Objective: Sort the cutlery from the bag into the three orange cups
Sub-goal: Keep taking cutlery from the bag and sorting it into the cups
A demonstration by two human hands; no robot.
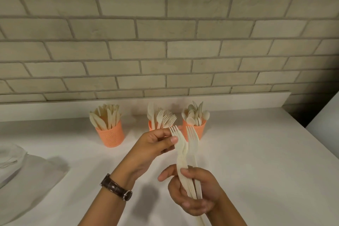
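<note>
Clear plastic bag lies at the left edge of the white counter. Along the back edge, 3 orange perforated cups: knife cup, fork cup, spoon cup. Near the front edge, left hand pinches a pale wooden fork by its head; right hand is curled round the pale cutlery bundle. Step: picking out one piece. Next, prob.: pull the fork free, drop it in the fork cup.
</note>
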